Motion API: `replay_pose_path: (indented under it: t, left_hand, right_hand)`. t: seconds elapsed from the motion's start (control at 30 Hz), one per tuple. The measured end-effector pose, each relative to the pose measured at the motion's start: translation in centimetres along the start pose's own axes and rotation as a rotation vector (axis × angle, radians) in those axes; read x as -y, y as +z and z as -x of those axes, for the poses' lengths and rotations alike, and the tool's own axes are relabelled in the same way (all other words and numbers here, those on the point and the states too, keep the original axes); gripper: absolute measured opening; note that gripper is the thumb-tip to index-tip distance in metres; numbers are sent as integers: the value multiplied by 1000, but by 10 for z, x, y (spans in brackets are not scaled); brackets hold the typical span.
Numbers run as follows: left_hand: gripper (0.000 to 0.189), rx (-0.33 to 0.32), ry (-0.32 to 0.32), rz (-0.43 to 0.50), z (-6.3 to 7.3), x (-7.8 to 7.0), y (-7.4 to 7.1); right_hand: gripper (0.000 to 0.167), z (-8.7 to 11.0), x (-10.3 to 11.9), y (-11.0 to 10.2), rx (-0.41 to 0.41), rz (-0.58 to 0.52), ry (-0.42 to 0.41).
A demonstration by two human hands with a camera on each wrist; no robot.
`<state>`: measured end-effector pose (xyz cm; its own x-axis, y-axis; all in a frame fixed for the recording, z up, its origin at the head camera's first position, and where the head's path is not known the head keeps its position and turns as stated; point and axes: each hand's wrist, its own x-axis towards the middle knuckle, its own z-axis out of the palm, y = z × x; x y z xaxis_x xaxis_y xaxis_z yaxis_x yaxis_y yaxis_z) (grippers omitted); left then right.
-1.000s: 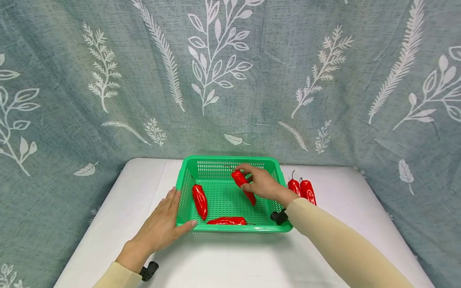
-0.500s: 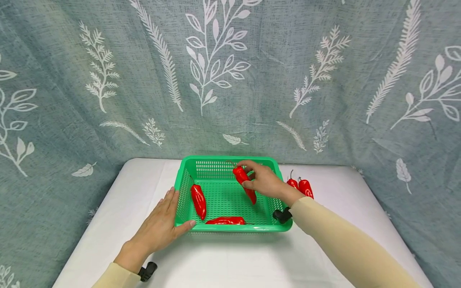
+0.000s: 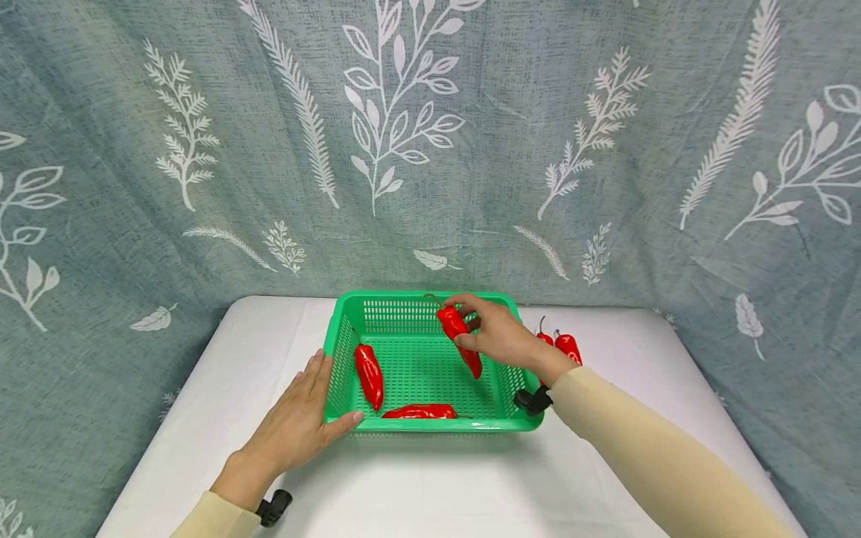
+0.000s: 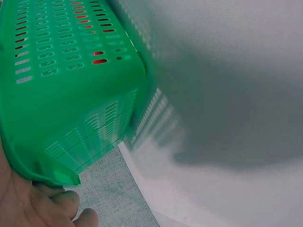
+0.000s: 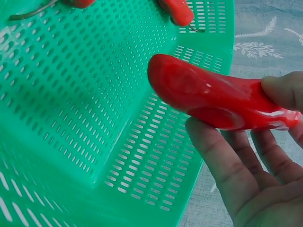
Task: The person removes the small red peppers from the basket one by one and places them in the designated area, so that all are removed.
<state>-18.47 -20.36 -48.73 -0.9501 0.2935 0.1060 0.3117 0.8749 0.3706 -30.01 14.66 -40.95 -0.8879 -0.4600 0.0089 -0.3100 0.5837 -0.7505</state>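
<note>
My right hand holds a glossy red pepper over the right half of a green plastic basket. In the right wrist view the thumb and fingers pinch this pepper near its narrow end, with its thicker end pointing left. Two other red peppers lie inside: one along the left side, another against the front wall. My left hand rests at the basket's front left corner, fingers straight along the left rim and thumb at the front rim. The left wrist view shows fingertips beside the rim.
Two more red peppers, a nearer one and one partly behind the right arm, lie right of the basket. A white-covered table carries everything. Behind it hangs a grey-green curtain with white leaf prints.
The right hand has raised the pepper a little, up and slightly to the right relative to the basket. The left hand stays at its corner. The head view has shifted slightly.
</note>
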Motion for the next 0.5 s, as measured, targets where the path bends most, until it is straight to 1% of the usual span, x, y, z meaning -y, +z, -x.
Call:
replay_pose_path:
  t: [0.33, 0.5]
  left_hand:
    - [113, -3, -2, 2, 0, -1, 0]
    - [113, -1, -3, 0, 1, -1, -1]
  right_hand:
    - [55, 8, 3, -5, -4, 19, -25]
    - [55, 13, 4, -8, -7, 25, -8]
